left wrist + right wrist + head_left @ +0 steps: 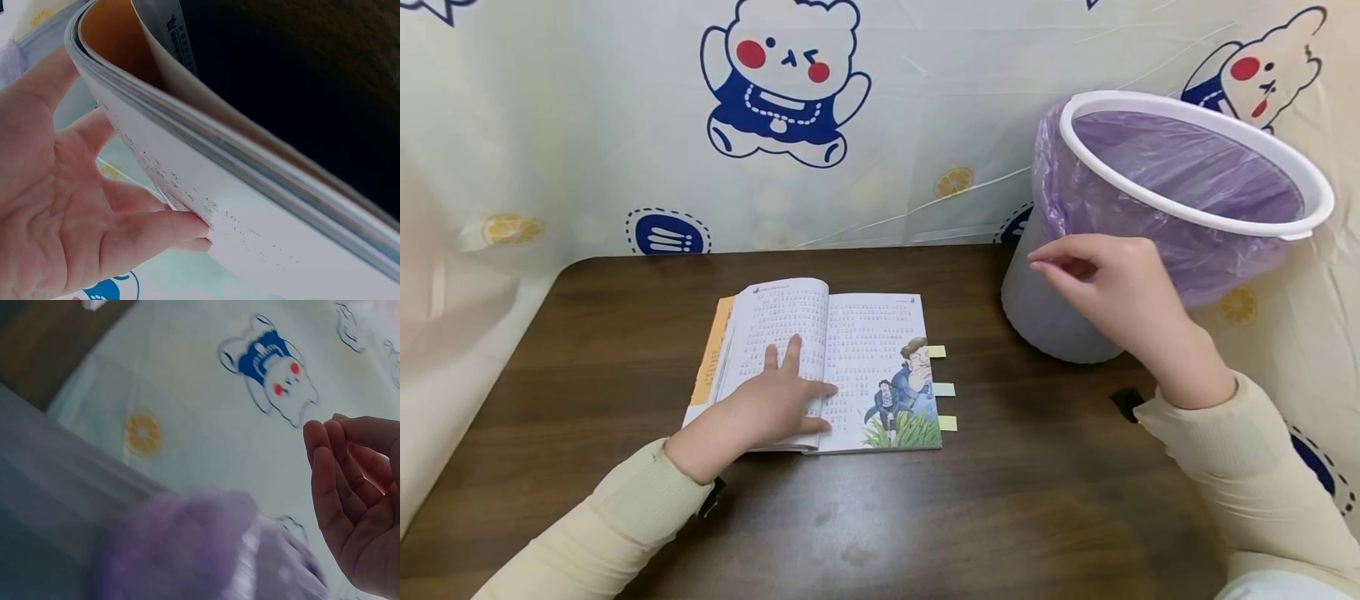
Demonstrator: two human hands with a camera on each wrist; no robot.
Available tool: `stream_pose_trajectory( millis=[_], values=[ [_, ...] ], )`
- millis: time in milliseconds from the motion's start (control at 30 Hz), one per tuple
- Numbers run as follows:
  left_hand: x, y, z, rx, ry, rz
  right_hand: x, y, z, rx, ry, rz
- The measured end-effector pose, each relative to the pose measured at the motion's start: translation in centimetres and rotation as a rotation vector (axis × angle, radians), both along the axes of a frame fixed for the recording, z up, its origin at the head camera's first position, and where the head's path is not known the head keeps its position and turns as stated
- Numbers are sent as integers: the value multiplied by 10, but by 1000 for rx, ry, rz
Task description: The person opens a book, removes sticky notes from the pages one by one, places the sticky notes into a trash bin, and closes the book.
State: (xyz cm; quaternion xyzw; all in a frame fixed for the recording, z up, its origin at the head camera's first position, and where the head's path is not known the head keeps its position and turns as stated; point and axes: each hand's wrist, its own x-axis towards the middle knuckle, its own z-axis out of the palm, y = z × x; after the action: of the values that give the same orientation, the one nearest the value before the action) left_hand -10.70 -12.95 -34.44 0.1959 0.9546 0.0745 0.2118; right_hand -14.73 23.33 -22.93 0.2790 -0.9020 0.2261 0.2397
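Note:
An open book with printed text and a drawing of two figures lies on the brown table. Three pale sticky tabs stick out from its right edge. My left hand rests with spread fingers across the left page, near the spine. In the left wrist view the book's page edges rise beside that hand. Raised in front of the trash bin, my right hand has thumb and fingertips brought together. The right wrist view shows the fingertips meeting, with nothing visible between them.
The grey bin stands at the back right, lined with a purple plastic bag under a white rim. A patterned cloth with bear drawings hangs behind the table and along its sides.

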Motion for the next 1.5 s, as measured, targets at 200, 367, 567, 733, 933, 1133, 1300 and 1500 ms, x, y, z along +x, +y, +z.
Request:
stream_pose_trajectory(
  millis=[200, 367, 567, 733, 933, 1133, 1300, 1500],
  values=[
    [1, 0, 0, 17, -1, 15, -17, -13, -24, 79, -170, 60],
    [3, 0, -1, 22, -6, 22, -23, -27, -47, 146, -400, 56],
    [4, 0, -2, 25, 7, 25, -40, -41, -74, 221, -594, 51],
    [2, 0, -3, 17, 18, 15, -54, -50, -100, 294, -707, 51],
    [3, 0, -3, 13, 11, 20, -66, -60, -126, 371, -820, 40],
    [2, 1, -4, 12, -2, 31, -72, -63, -141, 334, -869, 7],
    [1, 1, -4, 9, -6, 35, -74, -63, -143, 303, -929, 12],
    [1, 0, -4, 19, -16, 35, -78, -65, -148, 277, -961, 14]
  ],
)
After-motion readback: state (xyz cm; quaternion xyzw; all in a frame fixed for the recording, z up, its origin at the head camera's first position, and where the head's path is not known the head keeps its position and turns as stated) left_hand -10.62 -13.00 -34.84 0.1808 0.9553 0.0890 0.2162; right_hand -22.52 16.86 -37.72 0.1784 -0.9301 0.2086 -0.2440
